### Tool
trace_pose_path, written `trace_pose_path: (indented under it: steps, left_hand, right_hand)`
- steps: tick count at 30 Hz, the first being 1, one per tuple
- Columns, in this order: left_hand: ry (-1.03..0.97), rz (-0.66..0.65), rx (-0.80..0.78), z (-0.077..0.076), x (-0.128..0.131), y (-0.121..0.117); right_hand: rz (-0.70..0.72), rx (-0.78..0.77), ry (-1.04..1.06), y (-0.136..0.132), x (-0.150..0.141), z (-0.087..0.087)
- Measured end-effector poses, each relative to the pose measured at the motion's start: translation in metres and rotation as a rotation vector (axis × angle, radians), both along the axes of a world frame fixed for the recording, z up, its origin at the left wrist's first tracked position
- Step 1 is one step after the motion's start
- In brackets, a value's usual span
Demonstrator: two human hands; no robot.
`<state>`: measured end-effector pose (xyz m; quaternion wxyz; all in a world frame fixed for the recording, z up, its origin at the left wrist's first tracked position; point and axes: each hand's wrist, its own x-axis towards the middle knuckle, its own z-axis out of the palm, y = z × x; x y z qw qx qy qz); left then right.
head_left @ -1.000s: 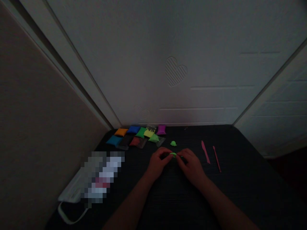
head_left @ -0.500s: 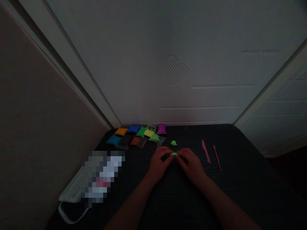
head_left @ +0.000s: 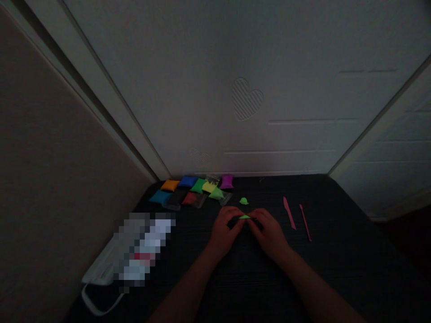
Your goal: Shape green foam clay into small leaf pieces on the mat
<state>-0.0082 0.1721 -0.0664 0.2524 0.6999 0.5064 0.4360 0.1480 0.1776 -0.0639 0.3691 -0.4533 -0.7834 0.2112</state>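
Observation:
A small flat piece of bright green clay (head_left: 244, 217) is pinched between the fingertips of both hands just above the dark table (head_left: 336, 260). My left hand (head_left: 226, 229) grips its left end, fingers curled. My right hand (head_left: 267, 231) grips its right end the same way. A second green clay lump (head_left: 244, 201) lies on the table just behind the hands.
Several small coloured clay packets (head_left: 193, 189) lie in two rows at the back left. Two pink modelling tools (head_left: 288, 213) (head_left: 305, 222) lie to the right of my hands. A white bag with a handle (head_left: 111, 269) sits at the front left. A white wall stands behind.
The hands stay in place; the fingertips have shifted slightly on the green clay piece, which looks a little flatter and sits between them as before.

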Motion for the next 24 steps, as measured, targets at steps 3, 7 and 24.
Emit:
trace_pose_path:
  steps: [3,7,24]
  left_hand:
    - [0.021,0.004,0.012,-0.0014,0.0006,-0.0002]
    - [0.072,0.020,0.034,-0.0001,0.0010,0.0002]
    - [0.083,-0.008,0.048,-0.0003,0.0031,-0.0007]
  right_hand:
    - [-0.013,-0.006,-0.033,-0.0003,-0.0006,-0.0014]
    - [-0.019,0.009,-0.064,-0.0013,-0.0013,-0.0011]
    - [-0.016,-0.012,-0.088,-0.0006,-0.0026,-0.0008]
